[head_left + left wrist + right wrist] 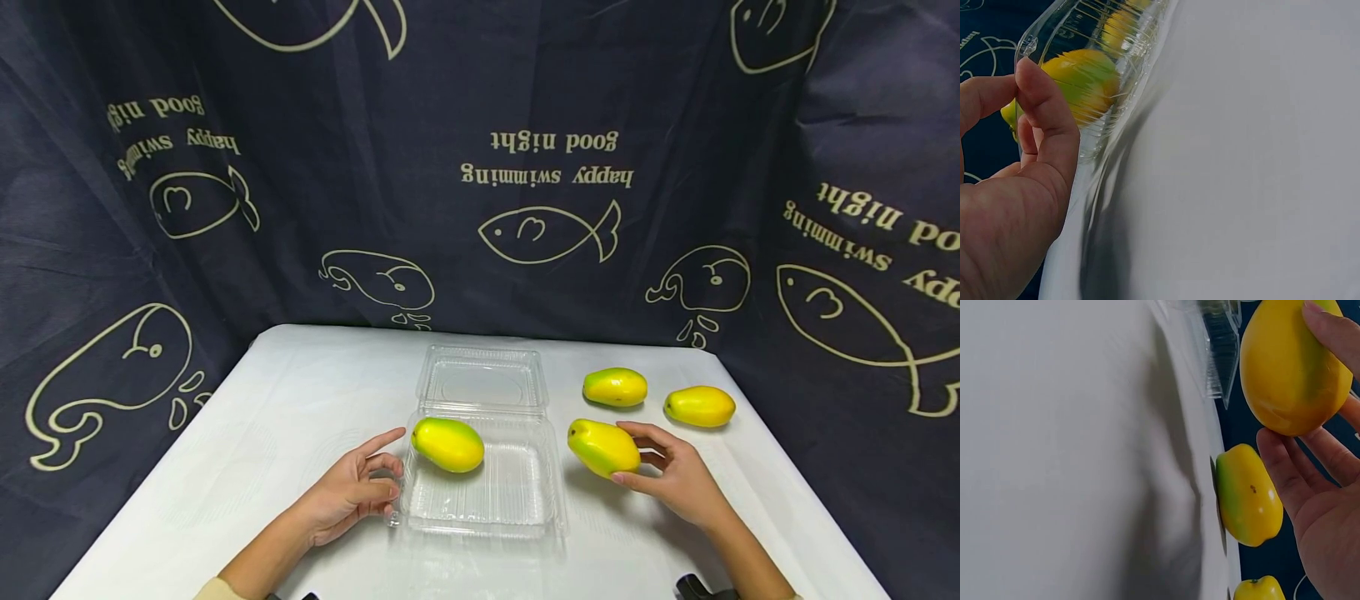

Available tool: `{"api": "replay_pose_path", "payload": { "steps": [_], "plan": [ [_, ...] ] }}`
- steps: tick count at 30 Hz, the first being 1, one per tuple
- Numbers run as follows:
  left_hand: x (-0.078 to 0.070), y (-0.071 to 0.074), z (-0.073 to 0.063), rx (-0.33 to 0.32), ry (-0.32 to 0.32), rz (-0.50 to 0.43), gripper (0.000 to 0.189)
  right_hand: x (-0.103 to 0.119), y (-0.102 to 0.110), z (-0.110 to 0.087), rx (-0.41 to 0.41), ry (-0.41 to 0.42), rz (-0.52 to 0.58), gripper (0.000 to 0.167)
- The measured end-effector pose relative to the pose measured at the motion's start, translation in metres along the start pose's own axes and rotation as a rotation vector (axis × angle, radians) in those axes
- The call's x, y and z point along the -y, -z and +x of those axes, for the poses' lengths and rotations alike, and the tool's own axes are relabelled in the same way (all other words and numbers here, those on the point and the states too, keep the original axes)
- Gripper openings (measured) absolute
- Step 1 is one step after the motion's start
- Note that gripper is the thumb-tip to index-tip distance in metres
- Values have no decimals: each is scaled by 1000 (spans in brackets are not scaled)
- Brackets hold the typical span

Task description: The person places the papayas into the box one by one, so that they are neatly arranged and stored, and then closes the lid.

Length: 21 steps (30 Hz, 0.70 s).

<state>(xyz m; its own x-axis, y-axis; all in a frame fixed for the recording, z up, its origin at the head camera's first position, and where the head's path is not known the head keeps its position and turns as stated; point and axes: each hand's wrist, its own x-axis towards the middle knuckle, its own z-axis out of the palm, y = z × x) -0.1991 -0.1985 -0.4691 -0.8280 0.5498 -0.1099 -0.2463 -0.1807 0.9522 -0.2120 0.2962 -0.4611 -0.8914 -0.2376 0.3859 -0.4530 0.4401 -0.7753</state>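
Note:
A clear plastic clamshell container [517,500] lies with its lid folded back on the table. One yellow-green papaya [447,444] is in the left part of its base; in the left wrist view this papaya [1082,87] shows through the ribbed wall. At the base's left rim, my left hand [352,492] pinches the edge between thumb and finger, as the left wrist view [1029,156] shows. My right hand [678,479] grips a second papaya [603,448] to the right of the container, thumb on one side and fingers on the other [1294,369].
Two more papayas lie on the white table [247,467] at the back right, one papaya [615,387] nearer the lid [483,379] and another papaya [701,407] nearer the right edge. A dark printed curtain [420,167] hangs behind and along both sides.

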Motion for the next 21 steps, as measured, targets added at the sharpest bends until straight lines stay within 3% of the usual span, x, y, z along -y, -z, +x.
{"api": "replay_pose_path", "payload": {
  "steps": [21],
  "plan": [
    [-1,-1,1,5,2,3,94,8,-11,8,5,12,27,64]
  ]
}}
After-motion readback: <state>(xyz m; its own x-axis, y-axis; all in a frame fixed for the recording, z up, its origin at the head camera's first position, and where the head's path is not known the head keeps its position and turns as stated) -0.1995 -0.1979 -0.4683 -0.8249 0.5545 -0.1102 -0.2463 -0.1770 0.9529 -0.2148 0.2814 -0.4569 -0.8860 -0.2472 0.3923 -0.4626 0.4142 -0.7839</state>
